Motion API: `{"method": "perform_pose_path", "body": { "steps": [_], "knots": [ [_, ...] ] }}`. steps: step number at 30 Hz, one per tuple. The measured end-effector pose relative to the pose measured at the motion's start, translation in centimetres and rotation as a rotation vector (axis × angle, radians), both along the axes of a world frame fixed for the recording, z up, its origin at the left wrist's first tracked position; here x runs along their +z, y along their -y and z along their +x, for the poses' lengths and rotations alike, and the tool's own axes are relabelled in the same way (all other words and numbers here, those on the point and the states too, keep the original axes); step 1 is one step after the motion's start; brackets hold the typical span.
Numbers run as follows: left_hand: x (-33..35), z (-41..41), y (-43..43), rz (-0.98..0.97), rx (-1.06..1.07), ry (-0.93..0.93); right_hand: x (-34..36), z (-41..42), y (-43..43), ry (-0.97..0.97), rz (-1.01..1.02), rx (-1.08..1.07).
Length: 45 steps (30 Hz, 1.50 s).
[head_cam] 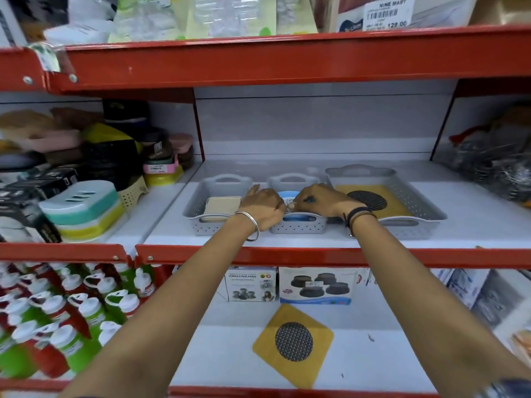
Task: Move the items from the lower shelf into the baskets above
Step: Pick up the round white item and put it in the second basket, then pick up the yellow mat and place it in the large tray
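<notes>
- Presently, upper shelf [316, 238]: white surface with a red front edge, carrying three grey perforated baskets in a row.
- Left basket [201, 215]: holds one beige rectangular item [220, 207] lying flat.
- Middle basket [298, 226]: small, holds a blue round item [287, 196] with a perforated white centre; both hands meet over it.
- Large basket [413, 208]: stands at the right and holds a yellow square mat [385, 201] with a dark mesh disc, lying flat.
- Left hand [265, 206]: knuckles up, fingers curled down over the near rim between the left and middle baskets; whether it grips the blue item cannot be told. A metal bangle [248, 226] circles the wrist.
- Right hand [319, 201]: fingers bent and pinched toward the left hand, fingertips at the perforated part of the blue round item; a firm hold cannot be confirmed. Dark bands [357, 215] sit on the wrist.
- Lower shelf [218, 354]: white surface, one second yellow mat [293, 344] with a dark mesh disc lying flat and turned diamond-wise, between the two forearms.
- Boxes [287, 284]: printed cartons stand at the back of the lower shelf, one reading "VIBRATION PADS".
- Bottles [66, 314]: red and green, white caps, crowded in the lower left bay.
- Soap cases [83, 209]: teal and yellow, stacked in the left bay beside the baskets' shelf.
</notes>
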<state>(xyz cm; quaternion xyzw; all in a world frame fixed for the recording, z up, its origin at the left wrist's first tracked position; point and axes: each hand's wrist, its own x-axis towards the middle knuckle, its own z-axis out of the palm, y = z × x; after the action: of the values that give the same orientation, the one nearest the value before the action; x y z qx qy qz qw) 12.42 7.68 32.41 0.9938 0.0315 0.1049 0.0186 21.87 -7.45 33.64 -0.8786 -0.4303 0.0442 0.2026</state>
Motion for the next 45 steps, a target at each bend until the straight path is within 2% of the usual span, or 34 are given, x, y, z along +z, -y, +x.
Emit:
{"method": "perform_pose_path", "body": {
  "steps": [2,4,7,10,12,15,19,22,26,28,30,32,35,40,43,45],
  "knots": [
    [0.3,-0.7,0.4,-0.016,-0.016,0.083,0.0,-0.5,0.2,0.051,0.073,-0.038],
    [0.3,-2.3,1.1,-0.086,-0.039,0.280,-0.2,-1.7,0.9,0.148,0.259,-0.063],
    [-1.1,-5.7,2.8,-0.308,-0.174,0.571,-0.7,-5.4,2.6,0.326,0.570,0.001],
    [-4.0,-9.7,4.6,-0.463,-0.315,0.704,-3.0,-9.5,4.7,0.348,0.768,0.030],
    [-6.9,-11.6,5.7,-0.464,-0.332,0.730,-6.1,-11.6,5.8,0.293,0.781,0.014],
    [-11.5,-12.8,6.3,-0.489,-0.312,0.609,-11.6,-13.6,6.8,0.153,0.662,-0.040],
    [-18.0,-13.0,6.0,-0.635,-0.196,0.291,-19.4,-14.7,7.7,-0.135,0.408,-0.203],
    [-23.0,-12.9,5.4,-0.694,-0.050,0.061,-24.7,-15.2,8.2,-0.262,0.232,-0.358],
    [-28.0,-11.7,5.5,-0.562,0.171,-0.295,-29.2,-16.0,7.7,-0.380,-0.157,-0.529],
    [-29.6,-11.2,5.8,-0.503,0.307,-0.459,-30.4,-16.3,6.8,-0.421,-0.267,-0.576],
    [-30.6,-10.7,6.3,-0.489,0.372,-0.501,-31.0,-16.1,5.6,-0.436,-0.241,-0.639],
    [-31.1,-10.0,6.3,-0.521,0.464,-0.458,-31.5,-15.4,4.7,-0.558,-0.105,-0.785],
    [-31.2,-8.8,4.5,-0.719,0.663,-0.460,-32.3,-13.8,5.2,-0.742,0.076,-0.934],
    [-29.6,-11.2,2.8,-1.264,0.543,-0.325,-31.6,-13.8,7.4,-0.807,0.262,-0.908],
    [-28.5,-14.1,3.1,-1.374,0.439,-0.234,-30.3,-15.8,8.5,-0.835,0.492,-0.792],
    [-27.9,-15.8,3.4,-1.420,0.359,-0.209,-29.1,-16.7,9.3,-0.759,0.557,-0.679]
  ]
}}
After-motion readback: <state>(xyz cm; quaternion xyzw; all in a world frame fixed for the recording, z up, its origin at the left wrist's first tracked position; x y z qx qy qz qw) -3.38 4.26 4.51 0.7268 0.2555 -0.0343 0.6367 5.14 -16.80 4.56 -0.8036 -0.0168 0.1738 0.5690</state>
